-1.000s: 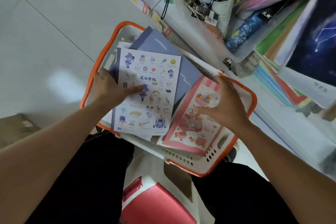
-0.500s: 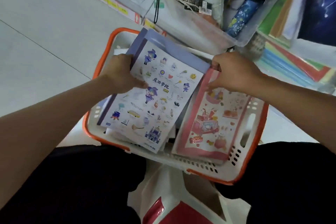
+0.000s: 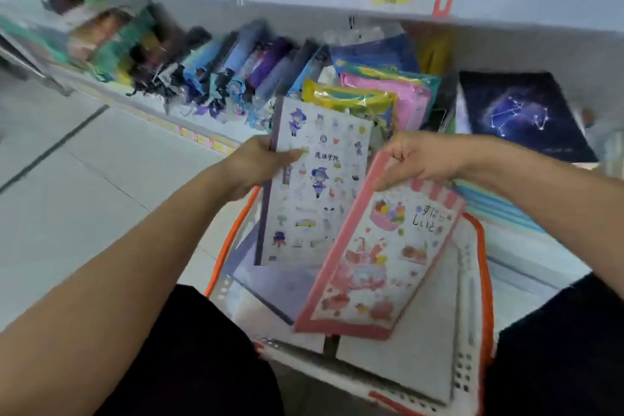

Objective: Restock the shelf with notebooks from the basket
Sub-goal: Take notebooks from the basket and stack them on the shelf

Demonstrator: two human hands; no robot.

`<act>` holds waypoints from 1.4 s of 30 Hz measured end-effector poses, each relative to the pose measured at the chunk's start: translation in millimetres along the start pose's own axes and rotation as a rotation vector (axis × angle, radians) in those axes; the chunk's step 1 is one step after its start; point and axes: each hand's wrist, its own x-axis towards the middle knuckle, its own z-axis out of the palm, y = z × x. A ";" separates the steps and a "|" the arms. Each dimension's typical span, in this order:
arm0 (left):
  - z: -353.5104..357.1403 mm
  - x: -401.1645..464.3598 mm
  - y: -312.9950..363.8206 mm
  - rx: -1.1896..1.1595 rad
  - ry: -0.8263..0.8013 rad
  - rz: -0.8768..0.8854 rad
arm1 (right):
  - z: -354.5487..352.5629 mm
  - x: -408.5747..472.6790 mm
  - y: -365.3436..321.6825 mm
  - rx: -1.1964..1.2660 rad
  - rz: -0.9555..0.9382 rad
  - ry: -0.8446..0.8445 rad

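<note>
Both hands hold a notebook each, lifted above the basket.

I observe the left hand gripping the white witch-print notebook at its left edge, thumb across the cover and fingers curled behind, the book standing nearly upright over the far left part of the basket. The right hand pinches the top corner of the pink-bordered notebook, fingers clamped on it, and the book hangs tilted above the basket's middle. A purple-blue notebook lies flat inside the basket, beneath both. Beyond the basket stands the shelf, its lower tier crowded with coloured packets and what appear to be folded umbrellas, though blur prevents certainty. A dark constellation-print cover sits on the shelf, beyond the basket's right side.
</note>
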 end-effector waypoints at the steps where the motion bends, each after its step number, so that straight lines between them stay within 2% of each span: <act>1: 1.4 -10.9 7.8 0.025 0.008 0.053 | 1.3 -2.2 -13.0 0.016 -0.048 0.104; 6: 13.8 -52.8 26.3 -0.018 -0.192 0.147 | 9.8 -4.7 -62.7 0.013 -0.259 0.600; 8: 21.2 -60.6 28.0 -0.085 -0.208 0.165 | 12.9 -2.4 -72.5 -0.013 -0.296 0.680; 11: 27.9 -62.8 30.8 -0.063 -0.172 0.208 | 17.9 4.4 -76.5 -0.102 -0.300 0.733; 15: 25.3 -60.9 24.8 -0.117 -0.239 0.292 | 19.2 24.1 -83.9 -0.170 -0.273 0.786; 19: 12.4 -61.3 29.8 -0.192 -0.057 0.361 | 12.1 38.7 -86.4 -0.554 -0.221 0.980; 20: 4.9 -60.8 32.8 -0.251 -0.009 0.360 | 6.0 39.0 -86.9 -0.576 -0.185 1.031; 21: -4.3 -62.2 37.0 -0.323 0.044 0.347 | 1.0 38.1 -87.2 -0.492 -0.149 1.069; 23: -24.9 -63.8 42.8 -0.476 0.129 0.345 | -2.1 32.3 -87.9 -0.068 -0.078 1.044; 25: -43.3 -63.9 47.5 -0.641 0.169 0.360 | 9.1 25.0 -88.1 0.358 -0.002 0.819; 27: -54.7 -63.1 52.6 -0.748 0.198 0.356 | 30.2 19.9 -85.6 0.549 0.019 0.529; 28: -60.0 -61.1 56.3 -0.776 0.219 0.362 | 36.8 17.7 -89.0 0.572 -0.008 0.476; 29: -63.9 -59.3 60.1 -0.799 0.237 0.372 | 38.9 16.5 -94.0 0.572 -0.057 0.495; 32: -68.5 -50.3 78.0 -0.834 0.260 0.376 | 27.5 8.0 -122.1 0.539 -0.184 0.692; 35: -68.3 -45.2 102.8 -0.741 0.153 0.283 | 4.5 -4.0 -149.3 0.571 -0.213 0.806; 37: -69.5 -41.3 120.7 -0.534 0.045 0.225 | -22.3 -5.9 -166.6 0.603 -0.168 0.879; 39: -74.0 -26.1 138.7 -0.432 0.069 0.214 | -58.3 0.1 -184.3 0.663 -0.057 0.958; 42: -80.9 5.9 169.5 -0.597 0.135 0.187 | -103.2 15.1 -203.5 0.758 0.066 0.973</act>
